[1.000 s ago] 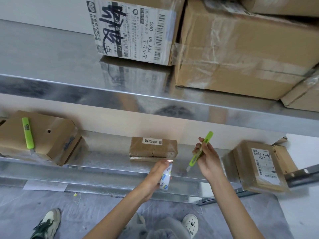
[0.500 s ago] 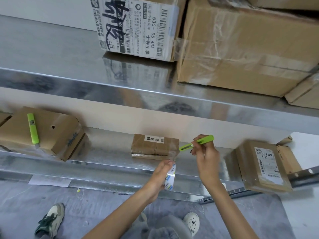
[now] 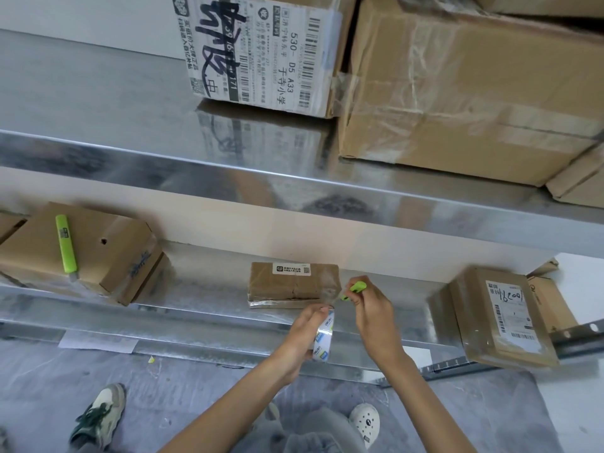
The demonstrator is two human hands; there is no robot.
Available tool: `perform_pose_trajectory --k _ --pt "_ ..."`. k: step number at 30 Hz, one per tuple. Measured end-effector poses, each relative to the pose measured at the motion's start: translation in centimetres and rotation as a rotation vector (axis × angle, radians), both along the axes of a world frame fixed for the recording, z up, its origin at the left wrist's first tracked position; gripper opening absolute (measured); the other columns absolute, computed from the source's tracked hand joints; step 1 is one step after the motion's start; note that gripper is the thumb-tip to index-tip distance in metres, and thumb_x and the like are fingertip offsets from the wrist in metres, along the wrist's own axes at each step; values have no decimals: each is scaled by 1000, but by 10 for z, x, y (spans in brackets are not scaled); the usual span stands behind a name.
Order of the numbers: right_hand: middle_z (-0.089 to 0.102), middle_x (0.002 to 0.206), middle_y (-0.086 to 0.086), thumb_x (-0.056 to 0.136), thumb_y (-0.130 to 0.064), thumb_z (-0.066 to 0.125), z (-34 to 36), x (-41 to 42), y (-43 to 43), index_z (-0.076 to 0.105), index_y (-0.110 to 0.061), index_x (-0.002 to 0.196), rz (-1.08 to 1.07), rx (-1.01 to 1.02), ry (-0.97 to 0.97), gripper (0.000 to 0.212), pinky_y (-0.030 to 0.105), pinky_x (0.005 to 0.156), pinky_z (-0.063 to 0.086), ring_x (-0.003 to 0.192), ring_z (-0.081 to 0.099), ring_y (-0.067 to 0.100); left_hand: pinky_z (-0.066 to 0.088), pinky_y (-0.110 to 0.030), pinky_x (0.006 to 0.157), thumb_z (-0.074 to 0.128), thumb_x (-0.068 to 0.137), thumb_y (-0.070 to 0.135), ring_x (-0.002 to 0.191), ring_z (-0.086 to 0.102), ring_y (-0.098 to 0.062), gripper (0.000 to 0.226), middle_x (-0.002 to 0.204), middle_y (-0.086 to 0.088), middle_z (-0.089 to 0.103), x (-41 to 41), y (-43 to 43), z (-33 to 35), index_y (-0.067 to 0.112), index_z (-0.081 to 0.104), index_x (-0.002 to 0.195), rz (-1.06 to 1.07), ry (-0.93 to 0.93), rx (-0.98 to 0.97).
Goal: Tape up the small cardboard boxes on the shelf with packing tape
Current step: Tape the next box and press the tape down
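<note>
A small flat cardboard box (image 3: 287,282) with a white label lies on the lower metal shelf (image 3: 202,299), wrapped in shiny clear tape. Just in front of it my left hand (image 3: 300,341) grips a roll of clear packing tape (image 3: 323,338) held on edge. My right hand (image 3: 372,315) pinches a green utility knife (image 3: 354,289), its tip pointing left between the roll and the box's right end. A stretch of tape seems to run from the roll up to the box.
A bigger box (image 3: 78,253) at the left carries a second green knife (image 3: 66,245). Another labelled box (image 3: 503,318) stands at the right. Large cartons (image 3: 457,86) fill the upper shelf. Feet (image 3: 364,423) and another person's shoe (image 3: 98,416) are on the floor.
My right hand has swung the knife from upright to pointing left and lowered it to the gap between the roll and the box. My left hand holds the roll almost still.
</note>
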State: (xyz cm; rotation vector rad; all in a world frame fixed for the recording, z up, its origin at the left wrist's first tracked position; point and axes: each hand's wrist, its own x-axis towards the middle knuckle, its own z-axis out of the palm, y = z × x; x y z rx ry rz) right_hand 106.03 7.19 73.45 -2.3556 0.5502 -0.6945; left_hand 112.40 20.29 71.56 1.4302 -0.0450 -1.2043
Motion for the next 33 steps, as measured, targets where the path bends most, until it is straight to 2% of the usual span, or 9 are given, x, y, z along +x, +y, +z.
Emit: perform_pose_trajectory --k 6,8,11,13,23,25,28,30,33 --pt "52 81 -1 93 -22 35 11 1 -10 50 -14 96 -23 -98 35 17 26 61 35 73 45 13 47 -27 69 48 99 39 90 59 -16 20 106 0 62 1 -2 4 30 58 113 -4 -21 33" --pt "52 84 1 91 -15 46 7 12 -13 52 -21 108 56 -180 127 19 27 62 39 76 49 17 45 -25 67 47 99 36 85 58 -13 22 105 2 61 1 -2 6 27 58 116 0 -31 39" --pt "47 86 2 86 -29 63 -3 24 -14 55 -24 119 170 -250 329 34 29 60 44 77 53 19 43 -24 65 47 99 36 80 56 -10 21 105 3 62 2 -1 9 26 58 115 9 -60 53" --pt "48 90 4 84 -27 68 -10 28 -13 58 -21 122 165 -217 404 39 33 61 47 81 57 23 43 -23 64 46 99 37 81 56 -10 21 105 3 62 3 0 10 28 57 114 12 -71 60" --pt "59 101 2 86 -28 67 -17 35 -5 59 -15 118 107 -206 330 35 33 63 51 93 63 21 38 -24 63 46 99 30 75 52 -9 17 96 4 60 5 5 12 25 59 109 49 -108 100" --pt "56 104 0 89 -26 63 -16 32 -8 54 -18 125 153 -180 335 38 27 70 51 100 61 15 39 -23 62 47 99 29 74 52 -9 16 98 2 60 6 4 14 25 59 108 65 -114 91" --pt "48 110 -8 94 -8 51 -8 21 -10 43 -27 132 186 45 310 43 8 81 39 108 52 -2 41 -22 63 47 98 30 75 54 -9 17 99 2 61 8 1 18 25 59 110 60 -129 82" --pt "49 108 -11 94 0 46 -1 14 -12 46 -22 129 165 114 262 41 7 84 39 102 51 -4 41 -22 62 47 99 30 76 55 -9 17 98 4 61 9 -1 20 26 59 110 60 -134 71" --pt "50 76 -15 96 -6 46 4 7 -18 52 -23 114 55 211 260 25 10 70 39 71 54 -4 41 -22 62 47 99 30 77 55 -8 14 99 4 61 10 -3 21 27 58 107 47 -139 63"
